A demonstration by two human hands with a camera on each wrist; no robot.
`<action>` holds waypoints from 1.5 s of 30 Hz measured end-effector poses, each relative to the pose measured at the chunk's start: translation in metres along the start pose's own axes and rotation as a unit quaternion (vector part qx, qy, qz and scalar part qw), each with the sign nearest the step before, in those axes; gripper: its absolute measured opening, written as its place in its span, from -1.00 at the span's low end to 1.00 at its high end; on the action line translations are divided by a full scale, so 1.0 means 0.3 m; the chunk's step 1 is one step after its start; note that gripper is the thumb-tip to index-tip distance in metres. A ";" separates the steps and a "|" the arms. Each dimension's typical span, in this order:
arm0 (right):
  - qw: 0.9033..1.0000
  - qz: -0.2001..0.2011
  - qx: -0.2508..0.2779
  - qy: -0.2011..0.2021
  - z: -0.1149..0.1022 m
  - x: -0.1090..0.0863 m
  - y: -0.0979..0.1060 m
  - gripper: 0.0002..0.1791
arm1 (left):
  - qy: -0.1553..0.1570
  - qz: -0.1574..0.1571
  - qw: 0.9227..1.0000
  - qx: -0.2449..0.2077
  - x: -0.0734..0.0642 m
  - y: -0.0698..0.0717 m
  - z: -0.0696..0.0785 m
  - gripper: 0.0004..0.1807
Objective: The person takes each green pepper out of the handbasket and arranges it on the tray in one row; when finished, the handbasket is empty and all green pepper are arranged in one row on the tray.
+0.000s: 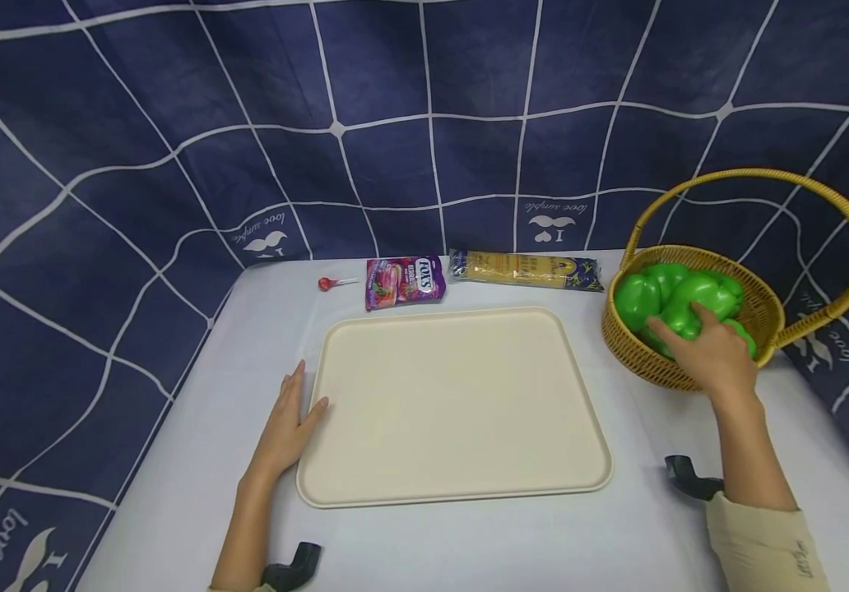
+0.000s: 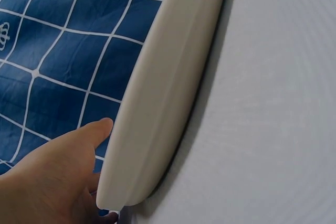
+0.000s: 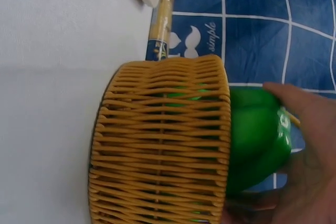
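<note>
My right hand (image 1: 721,362) reaches into a wicker basket (image 1: 642,368) on the right, its thumb and fingers spread round a green bell pepper (image 3: 256,137). In the right wrist view that pepper stands above the basket's rim, with the thumb on one side and fingers on the other. Other green peppers (image 1: 636,300) lie beside it in the basket. At the left edge of a cream rectangular tray (image 1: 454,403), my left hand (image 1: 281,436) lies with fingers extended. Its thumb (image 2: 102,128) is right at the tray's rim in the left wrist view.
Behind the tray lie a red lollipop (image 1: 325,284), a purple FOX'S candy bag (image 1: 405,281) and a long yellow and blue packet (image 1: 526,270). The basket's tall handle (image 1: 758,174) arches over it. A blue checked cloth (image 1: 424,131) hangs behind the white table.
</note>
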State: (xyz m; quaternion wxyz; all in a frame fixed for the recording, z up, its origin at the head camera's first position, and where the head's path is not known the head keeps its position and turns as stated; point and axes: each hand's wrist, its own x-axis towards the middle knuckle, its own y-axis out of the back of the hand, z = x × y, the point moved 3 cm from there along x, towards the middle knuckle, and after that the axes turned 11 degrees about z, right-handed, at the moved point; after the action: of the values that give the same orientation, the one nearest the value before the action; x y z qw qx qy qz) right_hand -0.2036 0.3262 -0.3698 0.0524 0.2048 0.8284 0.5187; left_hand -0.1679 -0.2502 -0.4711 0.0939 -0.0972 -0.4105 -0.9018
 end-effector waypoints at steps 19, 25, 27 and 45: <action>0.993 0.059 0.066 0.084 -0.036 -0.040 0.038 -0.13 | 0.003 -0.010 1.000 0.002 0.000 -0.004 -0.018 -0.19; 0.989 0.089 0.090 0.082 -0.046 -0.052 0.045 -0.27 | -0.001 -0.022 1.000 0.017 0.000 -0.005 -0.025 -0.28; 0.989 0.088 0.091 0.082 -0.051 -0.056 0.045 -0.28 | 0.003 -0.027 0.999 0.019 -0.003 -0.002 -0.029 -0.32; 0.948 0.130 0.194 0.217 -0.295 -0.104 -0.010 -0.29 | 0.066 -0.090 0.993 -0.047 -0.029 0.047 -0.056 -0.41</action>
State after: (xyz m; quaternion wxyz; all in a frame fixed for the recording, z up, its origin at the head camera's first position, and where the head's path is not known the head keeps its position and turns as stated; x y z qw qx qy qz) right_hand -0.2026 0.2387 -0.3361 -0.2374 0.1992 0.8705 0.3823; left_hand -0.1575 -0.2712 -0.4739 0.0341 -0.0044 -0.3673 -0.9295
